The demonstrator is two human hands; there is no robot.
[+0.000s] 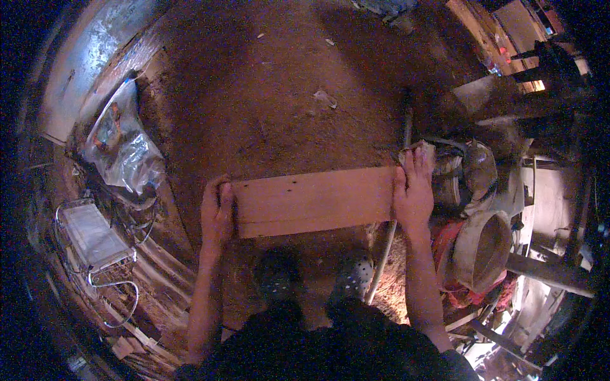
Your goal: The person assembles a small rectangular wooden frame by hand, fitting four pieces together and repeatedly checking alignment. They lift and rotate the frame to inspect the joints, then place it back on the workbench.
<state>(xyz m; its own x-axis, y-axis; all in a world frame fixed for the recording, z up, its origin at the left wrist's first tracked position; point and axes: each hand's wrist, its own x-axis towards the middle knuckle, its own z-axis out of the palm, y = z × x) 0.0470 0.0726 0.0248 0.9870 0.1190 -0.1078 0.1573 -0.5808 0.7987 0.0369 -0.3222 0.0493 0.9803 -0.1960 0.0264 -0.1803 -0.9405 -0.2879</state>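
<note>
A wooden board, flat and roughly rectangular, spans the space between my two hands above the dirt floor. A few small dark spots mark its upper left part. My left hand grips the board's left end, its thumb lying along the near face. At the opposite end my right hand clasps the board, with a pale crumpled cloth-like piece by its fingertips; whether the hand touches that piece I cannot tell. The fingers behind both ends are partly hidden. Below the board my shoes show, one with pale dots.
On the left lie a clear plastic bag, a white metal-framed panel and wooden planks. A thin pole runs beside my right forearm. A round container and red cloth sit to the right.
</note>
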